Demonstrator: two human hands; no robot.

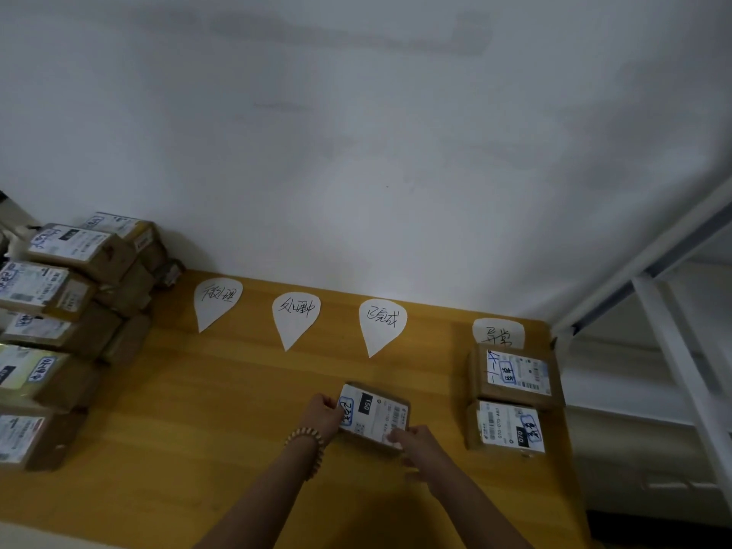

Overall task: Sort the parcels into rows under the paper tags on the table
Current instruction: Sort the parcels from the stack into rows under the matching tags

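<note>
A small brown parcel (374,414) with a white shipping label lies on the wooden table (206,410), below the third paper tag (382,324). My left hand (321,414) grips its left edge and my right hand (416,443) grips its near right corner. Three other handwritten paper tags lie along the wall: the first tag (217,301), the second tag (296,317) and the fourth tag (498,332). Under the fourth tag two parcels sit in a column, the far parcel (515,374) and the near parcel (507,427).
A stack of several labelled brown parcels (59,311) fills the table's left side up to the wall. A white metal shelf frame (673,330) stands just beyond the table's right edge. A beaded bracelet (313,437) is on my left wrist.
</note>
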